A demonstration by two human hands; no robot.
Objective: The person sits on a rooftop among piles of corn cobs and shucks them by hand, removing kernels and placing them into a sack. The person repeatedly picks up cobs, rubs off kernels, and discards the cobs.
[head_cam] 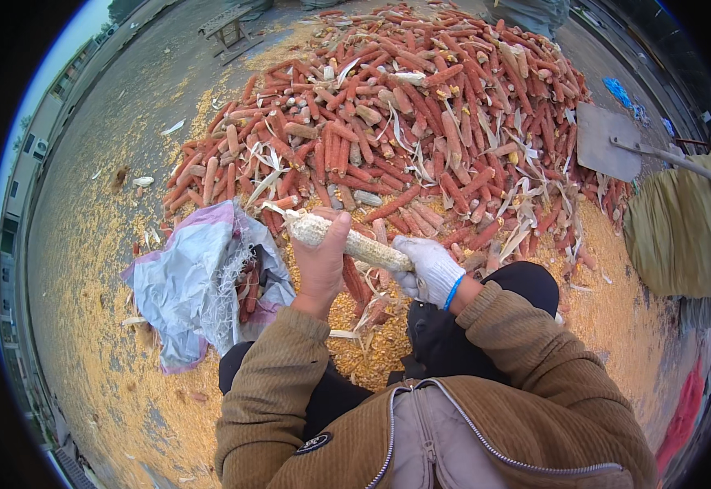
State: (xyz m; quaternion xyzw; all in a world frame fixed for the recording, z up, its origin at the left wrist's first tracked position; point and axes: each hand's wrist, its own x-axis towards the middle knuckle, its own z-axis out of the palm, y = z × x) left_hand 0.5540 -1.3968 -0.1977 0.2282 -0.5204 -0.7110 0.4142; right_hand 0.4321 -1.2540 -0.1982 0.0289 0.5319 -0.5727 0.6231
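Between my two hands lies a pale, whitish corn cob (368, 249), tilted down to the right, with a scrap of dry husk at its left end. My bare left hand (324, 260) grips it near that end, thumb across the top. At the other end my right hand (430, 269), in a white knit glove with a blue cuff edge, is closed around the tip. Beneath the cob, loose yellow corn kernels (368, 348) cover the ground between my knees. A large heap of reddish corn cobs (392, 116) rises just beyond my hands.
A white woven sack (184, 275) with cobs inside lies at my left. To the right are a flat shovel (609, 143) and an olive cloth (682, 226). A small wooden stool (228, 33) stands at the far left, and red material (682, 415) lies at lower right.
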